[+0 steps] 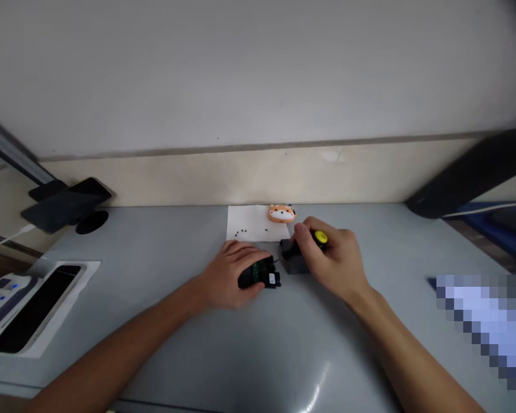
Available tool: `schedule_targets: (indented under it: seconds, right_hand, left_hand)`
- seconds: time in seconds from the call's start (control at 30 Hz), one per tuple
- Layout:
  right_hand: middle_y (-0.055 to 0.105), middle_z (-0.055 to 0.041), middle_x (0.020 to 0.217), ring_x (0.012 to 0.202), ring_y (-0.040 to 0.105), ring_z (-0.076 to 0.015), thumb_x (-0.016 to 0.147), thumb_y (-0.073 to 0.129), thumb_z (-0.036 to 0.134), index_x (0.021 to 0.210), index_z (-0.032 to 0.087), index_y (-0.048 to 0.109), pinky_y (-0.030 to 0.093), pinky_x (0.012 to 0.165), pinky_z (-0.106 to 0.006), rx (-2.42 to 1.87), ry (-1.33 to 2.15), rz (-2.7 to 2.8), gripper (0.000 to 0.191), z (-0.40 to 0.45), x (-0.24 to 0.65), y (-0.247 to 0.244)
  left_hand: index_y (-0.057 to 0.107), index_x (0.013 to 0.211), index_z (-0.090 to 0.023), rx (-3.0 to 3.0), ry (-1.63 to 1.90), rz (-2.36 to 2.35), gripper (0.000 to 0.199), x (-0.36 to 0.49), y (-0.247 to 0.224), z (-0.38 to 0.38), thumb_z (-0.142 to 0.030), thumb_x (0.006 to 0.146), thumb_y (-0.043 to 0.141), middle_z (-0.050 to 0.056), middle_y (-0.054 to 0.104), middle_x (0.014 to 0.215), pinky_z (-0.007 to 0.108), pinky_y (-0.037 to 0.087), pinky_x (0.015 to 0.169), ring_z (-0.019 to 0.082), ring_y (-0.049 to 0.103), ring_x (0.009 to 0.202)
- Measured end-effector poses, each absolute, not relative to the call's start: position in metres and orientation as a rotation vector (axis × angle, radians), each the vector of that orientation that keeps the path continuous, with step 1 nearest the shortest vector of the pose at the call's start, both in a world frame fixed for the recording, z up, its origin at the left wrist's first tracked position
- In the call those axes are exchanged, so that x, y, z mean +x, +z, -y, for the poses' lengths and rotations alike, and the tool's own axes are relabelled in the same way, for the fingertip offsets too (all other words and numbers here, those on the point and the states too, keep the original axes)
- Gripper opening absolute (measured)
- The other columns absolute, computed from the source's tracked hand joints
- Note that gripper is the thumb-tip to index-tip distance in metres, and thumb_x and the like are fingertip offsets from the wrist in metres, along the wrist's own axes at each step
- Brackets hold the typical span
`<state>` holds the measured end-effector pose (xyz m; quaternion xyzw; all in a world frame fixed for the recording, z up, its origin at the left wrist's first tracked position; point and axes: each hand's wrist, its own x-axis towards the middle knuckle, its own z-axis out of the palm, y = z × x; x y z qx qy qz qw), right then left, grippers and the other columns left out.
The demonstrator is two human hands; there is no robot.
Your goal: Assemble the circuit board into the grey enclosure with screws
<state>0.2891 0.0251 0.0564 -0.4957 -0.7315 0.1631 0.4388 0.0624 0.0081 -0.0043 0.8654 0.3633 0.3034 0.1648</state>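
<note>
My left hand (234,275) is wrapped round a small black device (250,276) with a green circuit board and a white label, resting on the grey table (223,350). In my right hand (333,255) is a black screwdriver with a yellow end cap (320,236); its thin tip points left at the device's upper right part. Whether the tip touches is too small to tell. A dark grey block (296,264) lies under and beside my right fingers. Behind the device, several tiny dark screws (242,231) lie on white paper (251,217).
An orange and white animal-face case (281,214) sits at the paper's right edge. Phones (36,310) and a power strip (2,295) are at the left. A black cylinder (464,175) leans at the back right, and a blurred-out screen (494,321) lies at the right.
</note>
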Motion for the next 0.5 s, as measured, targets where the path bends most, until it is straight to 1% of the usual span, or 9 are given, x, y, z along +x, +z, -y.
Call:
schedule_targets:
  seconds: [0.2, 0.33, 0.4, 0.5]
  right_hand:
    - [0.043, 0.0046, 0.050, 0.047, 0.036, -0.0105, 0.101, 0.051, 0.045, 0.068, 0.021, 0.062, 0.031, 0.049, -0.027, -1.218, 0.402, 1.835, 0.042, -0.0246, 0.2887, 0.0567]
    - [0.042, 0.0049, 0.049, 0.045, 0.035, -0.0098, 0.101, 0.052, 0.043, 0.067, 0.021, 0.062, 0.031, 0.047, -0.027, -1.178, 0.399, 1.848, 0.041, -0.0225, 0.2883, 0.0581]
    - [0.044, 0.0047, 0.048, 0.044, 0.037, -0.0100, 0.101, 0.052, 0.043, 0.068, 0.021, 0.063, 0.032, 0.047, -0.027, -1.170, 0.404, 1.814, 0.041, -0.0213, 0.2895, 0.0596]
    - [0.049, 0.0033, 0.051, 0.045, 0.043, -0.0112, 0.101, 0.051, 0.044, 0.069, 0.022, 0.064, 0.036, 0.048, -0.027, -1.168, 0.421, 1.724, 0.041, -0.0207, 0.2923, 0.0613]
  left_hand:
    - [0.057, 0.137, -0.030, 2.473, 0.853, -1.024, 0.057, 0.0630, -0.0043, -0.0082, -0.025, 0.083, 0.073, 0.005, 0.071, 0.129, 0.049, 0.043, 0.111, 0.027, 0.061, 0.126]
    - [0.055, 0.139, -0.027, 2.512, 0.862, -0.996, 0.056, 0.0617, -0.0040, -0.0073, -0.027, 0.085, 0.071, 0.007, 0.066, 0.137, 0.049, 0.040, 0.114, 0.027, 0.057, 0.131]
    - [0.057, 0.135, -0.026, 2.525, 0.900, -0.993, 0.050, 0.0603, -0.0041, -0.0070, -0.030, 0.087, 0.070, 0.008, 0.065, 0.138, 0.049, 0.041, 0.114, 0.028, 0.056, 0.133]
    - [0.065, 0.117, -0.025, 2.508, 1.008, -1.055, 0.028, 0.0590, -0.0059, -0.0077, -0.028, 0.090, 0.068, 0.009, 0.068, 0.129, 0.049, 0.044, 0.109, 0.027, 0.059, 0.126]
